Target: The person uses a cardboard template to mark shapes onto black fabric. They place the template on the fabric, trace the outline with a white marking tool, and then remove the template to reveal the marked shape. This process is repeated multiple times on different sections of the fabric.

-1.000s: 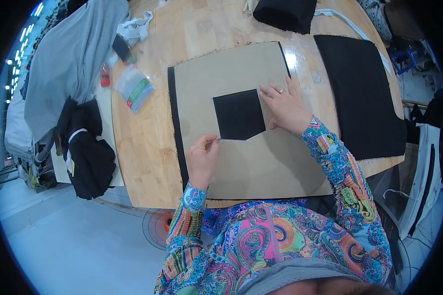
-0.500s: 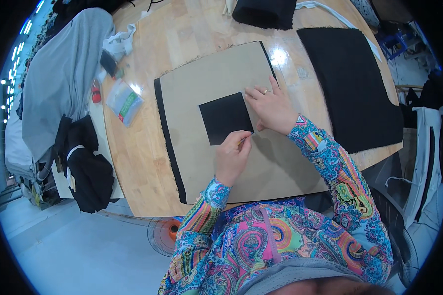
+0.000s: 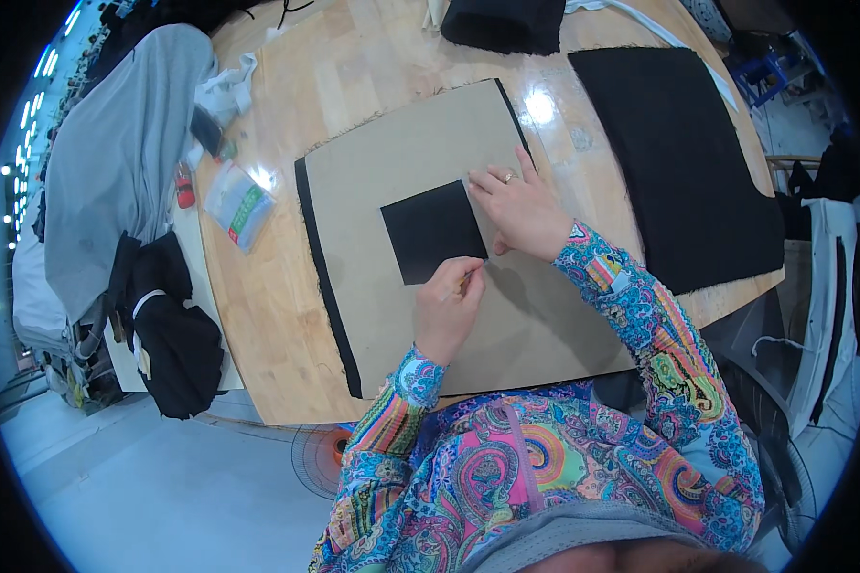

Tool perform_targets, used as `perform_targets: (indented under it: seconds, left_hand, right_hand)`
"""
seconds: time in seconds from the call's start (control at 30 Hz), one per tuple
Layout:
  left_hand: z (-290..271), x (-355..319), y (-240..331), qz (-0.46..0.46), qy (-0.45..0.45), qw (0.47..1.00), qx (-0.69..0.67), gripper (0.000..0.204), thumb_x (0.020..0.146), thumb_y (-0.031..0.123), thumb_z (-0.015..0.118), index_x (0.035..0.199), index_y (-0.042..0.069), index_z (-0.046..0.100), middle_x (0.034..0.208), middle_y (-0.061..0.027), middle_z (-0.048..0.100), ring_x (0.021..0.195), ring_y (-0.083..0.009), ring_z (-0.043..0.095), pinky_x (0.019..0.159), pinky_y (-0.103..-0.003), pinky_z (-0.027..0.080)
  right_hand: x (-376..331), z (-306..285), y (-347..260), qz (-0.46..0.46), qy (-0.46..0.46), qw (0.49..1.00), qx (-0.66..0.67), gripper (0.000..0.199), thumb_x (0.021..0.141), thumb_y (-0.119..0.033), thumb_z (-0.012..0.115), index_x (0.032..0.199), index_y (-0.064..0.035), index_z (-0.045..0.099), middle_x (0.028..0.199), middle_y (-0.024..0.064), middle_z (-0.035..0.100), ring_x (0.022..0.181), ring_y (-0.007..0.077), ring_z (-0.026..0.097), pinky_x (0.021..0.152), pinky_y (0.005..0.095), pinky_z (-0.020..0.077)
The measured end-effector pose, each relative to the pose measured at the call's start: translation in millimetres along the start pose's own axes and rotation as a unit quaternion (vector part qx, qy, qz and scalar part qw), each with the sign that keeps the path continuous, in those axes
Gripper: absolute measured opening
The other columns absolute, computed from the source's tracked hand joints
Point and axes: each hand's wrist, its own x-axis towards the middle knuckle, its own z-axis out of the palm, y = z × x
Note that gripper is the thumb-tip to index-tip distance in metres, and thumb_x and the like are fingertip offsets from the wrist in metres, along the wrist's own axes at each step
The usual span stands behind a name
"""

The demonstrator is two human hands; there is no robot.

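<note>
On the wooden tabletop [image 3: 287,315], a tan cardboard template [image 3: 401,162] lies flat over black fabric [image 3: 317,258]; a square cut-out [image 3: 433,232] shows the black beneath. Right hand [image 3: 521,210] open, fingers spread, pressing at the cut-out's right edge. Left hand [image 3: 449,306] closed, pinching a thin marker [image 3: 465,280] at the lower corner. Card looks stiff, light, apt to slide; best steadied by flat pressure near the opening. Fabric soft, limp.

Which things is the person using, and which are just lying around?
Using: left hand with a small marker, right hand, cardboard template, black fabric beneath it.
Lying around: big black cloth, plastic bag, grey garment.
</note>
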Motion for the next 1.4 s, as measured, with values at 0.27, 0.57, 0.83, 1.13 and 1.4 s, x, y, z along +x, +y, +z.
perform_targets:
  seconds: [0.27, 0.57, 0.83, 1.13, 1.4]
  left_hand:
    - [-23, -14, -9, -0.028, 0.008, 0.999, 0.019, 0.01, 0.081, 0.003, 0.062, 0.091, 0.002, 0.065, 0.089, -0.0122, 0.066, 0.074, -0.0256, 0.067, 0.066, -0.032, 0.054]
    - [-38, -25, -16, -0.067, 0.012, 0.997, 0.026, 0.01, 0.08, 0.003, 0.062, 0.09, 0.003, 0.066, 0.089, -0.0126, 0.067, 0.078, -0.0275, 0.067, 0.068, -0.033, 0.055]
    - [-39, -22, -17, -0.052, 0.008, 0.998, 0.018, 0.011, 0.081, 0.003, 0.062, 0.091, 0.002, 0.065, 0.09, -0.0135, 0.067, 0.08, -0.027, 0.067, 0.07, -0.033, 0.055]
    - [-9, 67, -13, -0.008, 0.102, 0.994, -0.034, 0.011, 0.085, 0.007, 0.064, 0.092, -0.001, 0.067, 0.079, -0.0075, 0.067, 0.067, -0.0111, 0.063, 0.06, -0.025, 0.049]
    - [12, 86, -23, 0.014, 0.118, 0.993, 0.013, 0.014, 0.086, 0.011, 0.063, 0.092, -0.001, 0.067, 0.078, -0.0097, 0.068, 0.065, -0.014, 0.064, 0.06, -0.027, 0.049]
  right_hand:
    - [0, 2, 1, 0.003, -0.003, 1.0, 0.0, 0.082, 0.048, -0.024, 0.087, 0.121, -0.001, 0.055, 0.126, 0.0061, 0.051, 0.12, 0.0222, 0.048, 0.113, 0.057, 0.013]
    - [0, 0, -1, -0.001, -0.004, 1.0, -0.006, 0.084, 0.048, -0.025, 0.087, 0.121, -0.0012, 0.055, 0.125, 0.0061, 0.051, 0.122, 0.0223, 0.047, 0.113, 0.0572, 0.0141]
    - [0, -1, 0, 0.003, -0.011, 1.0, -0.003, 0.083, 0.049, -0.024, 0.087, 0.122, -0.0007, 0.055, 0.125, 0.0065, 0.05, 0.122, 0.0226, 0.046, 0.113, 0.0576, 0.0154]
    - [1, -1, 0, -0.007, 0.011, 1.0, -0.004, 0.077, 0.049, -0.021, 0.086, 0.118, -0.0013, 0.057, 0.124, 0.0068, 0.052, 0.12, 0.0229, 0.048, 0.112, 0.0581, 0.0173]
    - [1, -7, -1, 0.014, -0.052, 0.999, -0.002, 0.085, 0.053, -0.026, 0.086, 0.126, -0.0031, 0.05, 0.128, 0.0053, 0.047, 0.124, 0.0226, 0.044, 0.112, 0.0556, 0.0184]
